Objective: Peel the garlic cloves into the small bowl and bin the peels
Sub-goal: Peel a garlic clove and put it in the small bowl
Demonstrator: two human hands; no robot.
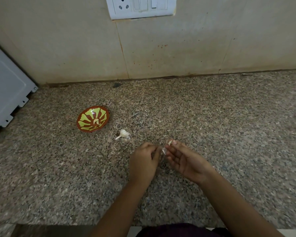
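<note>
1. While the right hand [183, 159] pinches a clove [170, 143] at its fingertips, the left hand [143, 158], fingers curled, seems to pinch a flake of peel [164, 150] between the two hands. Both hover over the counter [212, 117], nearer its front edge than its back.
2. The bowl [87, 115] sits toward the counter's left edge, with one peeled clove in it.
3. The bulb [123, 133] lies on the counter between bowl and hands, apart from both.
4. My judgement on handling: the clove is light and firm, and probably slick once bare, so grip it by its ends with the fingertips. The peel is papery, tears readily and clings to skin, so take it by a loose edge.
5. Peels are light enough to scatter in a draught. Gather them in a pinch for the bin, which is not in view.
</note>
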